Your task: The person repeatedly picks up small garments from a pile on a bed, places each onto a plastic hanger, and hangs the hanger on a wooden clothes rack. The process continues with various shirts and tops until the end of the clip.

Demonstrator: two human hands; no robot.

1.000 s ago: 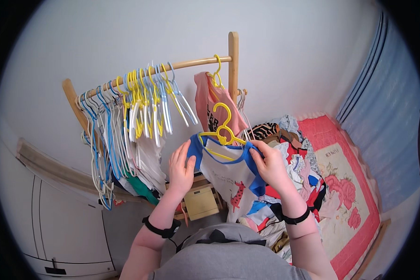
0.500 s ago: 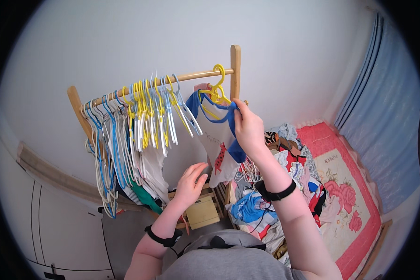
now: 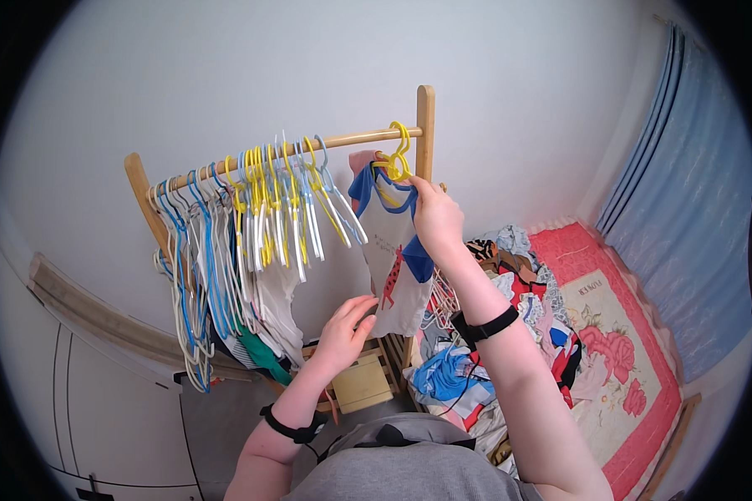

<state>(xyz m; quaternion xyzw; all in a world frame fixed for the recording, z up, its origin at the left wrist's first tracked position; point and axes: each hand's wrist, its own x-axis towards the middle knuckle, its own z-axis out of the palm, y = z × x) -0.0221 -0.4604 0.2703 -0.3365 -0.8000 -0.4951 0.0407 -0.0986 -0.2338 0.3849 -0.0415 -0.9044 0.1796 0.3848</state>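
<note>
A white T-shirt (image 3: 407, 302) with blue sleeves, a blue collar and a red spotted animal print hangs from a yellow hanger (image 3: 399, 165) at the right end of the rail. Fingers pinched, my right hand (image 3: 439, 219) grips the shirt at the collar and shoulder beside the hanger. Lower down, my left hand (image 3: 344, 336) holds nothing, its fingers stretched out and apart, close to the shirt's left edge. Part of a pink garment (image 3: 363, 159) shows behind the shirt's left shoulder.
Many white, blue and yellow hangers (image 3: 263, 204) crowd the left of the wooden rack (image 3: 426, 125), some bearing clothes. A heap of clothes (image 3: 451, 371) lies on the bed with a red floral cover (image 3: 560, 250). A yellowish stool (image 3: 362, 380) stands below. Blue curtains (image 3: 685, 175) hang at right.
The shirt's collar has come closer around the hanger, and its body now hangs straighter with the print in view. My right hand has shifted slightly; my left hand stays nearly in place.
</note>
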